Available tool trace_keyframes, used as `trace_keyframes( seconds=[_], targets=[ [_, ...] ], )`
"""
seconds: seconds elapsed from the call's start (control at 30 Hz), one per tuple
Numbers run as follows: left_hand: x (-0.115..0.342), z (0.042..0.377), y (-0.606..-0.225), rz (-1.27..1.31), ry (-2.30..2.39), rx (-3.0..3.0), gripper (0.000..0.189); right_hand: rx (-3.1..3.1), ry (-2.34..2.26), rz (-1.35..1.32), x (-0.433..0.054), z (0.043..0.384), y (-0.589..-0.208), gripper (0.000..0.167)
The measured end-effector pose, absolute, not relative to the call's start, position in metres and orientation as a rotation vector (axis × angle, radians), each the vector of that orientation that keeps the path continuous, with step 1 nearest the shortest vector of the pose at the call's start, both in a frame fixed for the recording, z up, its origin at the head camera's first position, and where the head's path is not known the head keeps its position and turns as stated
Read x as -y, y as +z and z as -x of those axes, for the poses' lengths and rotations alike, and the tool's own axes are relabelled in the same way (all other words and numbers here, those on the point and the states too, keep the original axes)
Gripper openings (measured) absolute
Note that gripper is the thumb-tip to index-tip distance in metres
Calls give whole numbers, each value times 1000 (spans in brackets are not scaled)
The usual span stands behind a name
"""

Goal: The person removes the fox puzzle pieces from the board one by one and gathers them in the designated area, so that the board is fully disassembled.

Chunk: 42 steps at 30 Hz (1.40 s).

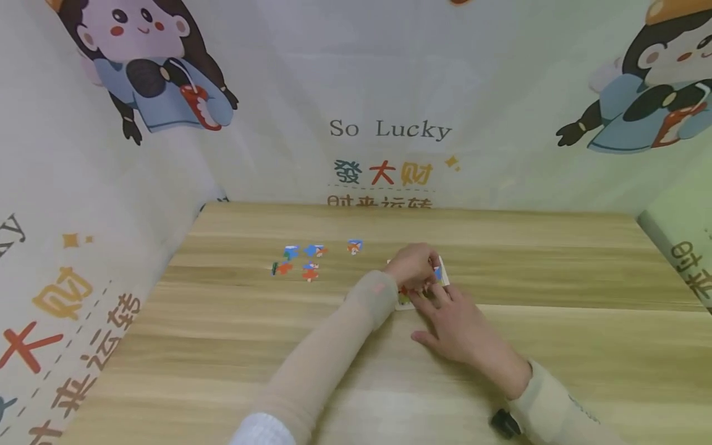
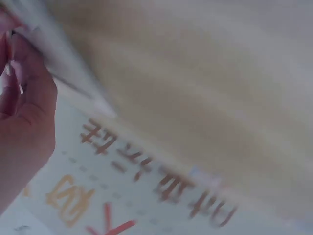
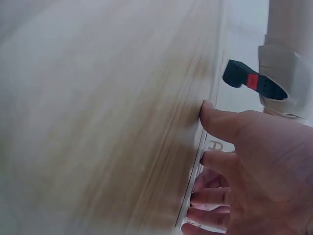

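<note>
A white-edged puzzle board (image 1: 444, 270) lies on the table, mostly hidden under both hands; coloured pieces show between the fingers. My left hand (image 1: 413, 266) reaches across its upper part, fingers bent downward. In the left wrist view, the left thumb and fingers (image 2: 34, 73) pinch a thin, pale-edged puzzle piece (image 2: 8, 54), seen nearly edge-on. My right hand (image 1: 458, 324) lies at the board's lower right, fingers extended, fingertips touching near its edge and thumb apart on the wood. Left of the hands lie loose puzzle pieces, among them one with a fox face (image 1: 355, 247) and a red one (image 1: 310, 272).
More loose pieces, one blue and green (image 1: 291, 252) and one blue and orange (image 1: 316, 250), lie on the wooden table (image 1: 222, 346). A printed cloth (image 1: 389, 80) hangs behind and at the sides. A small black device (image 1: 505, 424) sits at the right wrist.
</note>
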<state>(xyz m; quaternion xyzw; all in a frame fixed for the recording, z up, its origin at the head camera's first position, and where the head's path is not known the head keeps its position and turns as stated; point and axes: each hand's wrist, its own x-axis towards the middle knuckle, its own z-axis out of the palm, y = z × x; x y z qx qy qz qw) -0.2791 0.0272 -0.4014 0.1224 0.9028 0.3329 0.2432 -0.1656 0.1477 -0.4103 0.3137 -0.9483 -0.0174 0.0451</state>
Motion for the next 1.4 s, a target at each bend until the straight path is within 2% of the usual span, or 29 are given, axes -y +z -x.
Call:
trace_keyframes(
  seconds=[0.27, 0.4, 0.53, 0.7, 1.0, 1.2, 1.4],
  targets=[
    [-27, 282, -406, -159, 1074, -2463, 8, 2855, -51, -968, -149, 167, -416, 67],
    [-28, 278, -404, -331, 856, -2563, 3, 2884, -23, -983, -149, 167, -415, 67],
    [-27, 274, -400, -535, 671, -2651, 10, 2917, 25, -974, -149, 164, -417, 67],
    [-15, 281, -406, -456, 892, -2655, 5, 2959, 85, -944, -148, 162, -419, 67],
    [38, 292, -381, -298, 1315, -2500, 30, 2970, 84, -901, -149, 167, -419, 69],
    [88, 286, -376, -245, 1337, -2543, 15, 2995, 50, -902, -148, 168, -416, 71],
    [126, 274, -383, -186, 1245, -2566, 8, 3016, 73, -902, -144, 168, -414, 71]
  ],
)
